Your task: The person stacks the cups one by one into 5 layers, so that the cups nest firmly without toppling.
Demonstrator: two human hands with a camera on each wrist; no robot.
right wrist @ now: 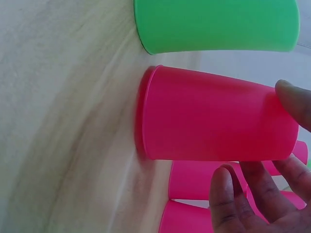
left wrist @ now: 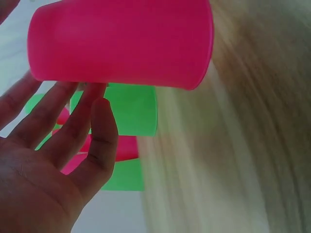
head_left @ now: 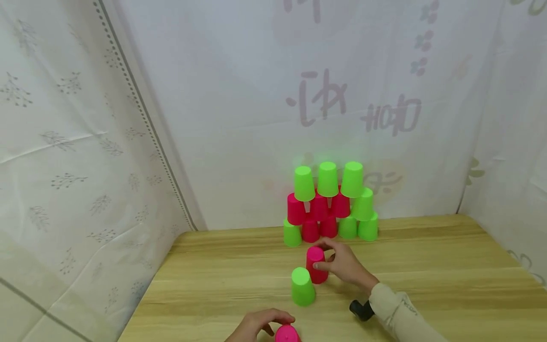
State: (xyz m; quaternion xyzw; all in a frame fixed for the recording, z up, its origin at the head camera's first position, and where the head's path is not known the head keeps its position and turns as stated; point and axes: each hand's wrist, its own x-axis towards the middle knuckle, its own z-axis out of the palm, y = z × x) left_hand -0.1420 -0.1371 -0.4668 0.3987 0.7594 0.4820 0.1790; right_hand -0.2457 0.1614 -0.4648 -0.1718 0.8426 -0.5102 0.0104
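Observation:
My right hand (head_left: 344,263) grips an upside-down pink cup (head_left: 315,273) near its closed end, thumb on one side and fingers on the other. In the right wrist view that cup (right wrist: 214,116) has its open rim at the table. Just in front of it, a green cup (head_left: 302,289) stands upside down. At the bottom edge of the head view my left hand (head_left: 256,325) holds another pink cup (head_left: 286,334). The left wrist view shows its fingers (left wrist: 63,116) against that cup's side, partly hidden behind it; the thumb is mostly out of frame.
Behind the hands rises a tiered wall of upside-down cups: a bottom row of green (head_left: 292,235) and pink, a middle row of pink (head_left: 296,210) and green, three green ones (head_left: 327,179) on top. A black object (head_left: 361,310) lies beside the right sleeve. Cloth (head_left: 239,118) hangs behind the table.

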